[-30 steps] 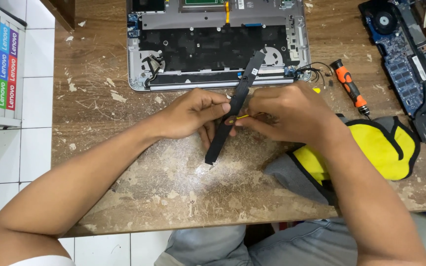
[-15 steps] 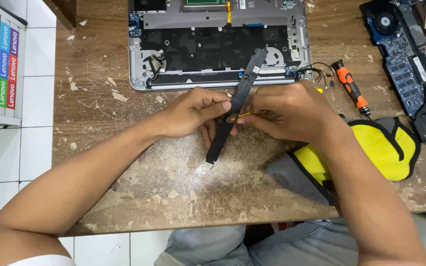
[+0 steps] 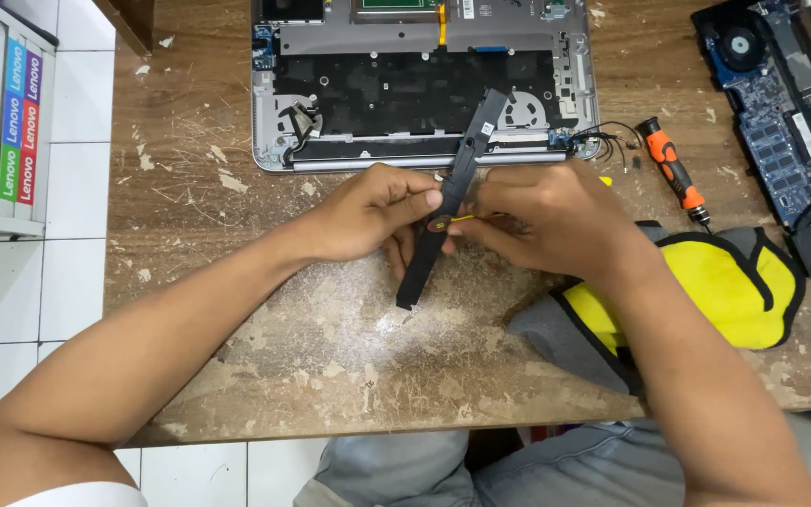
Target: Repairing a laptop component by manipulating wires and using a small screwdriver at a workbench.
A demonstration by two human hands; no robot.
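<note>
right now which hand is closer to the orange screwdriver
Right. The right hand lies just left of the orange screwdriver, apart from it; the left hand is farther left, beyond the black strip both hands hold.

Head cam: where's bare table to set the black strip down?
Bare wood lies left of the opened laptop base, up to the table's left edge, and along the near edge below the left hand and black strip. Crowded on the right: right hand, orange screwdriver, yellow-grey cloth, blue circuit board.
</note>
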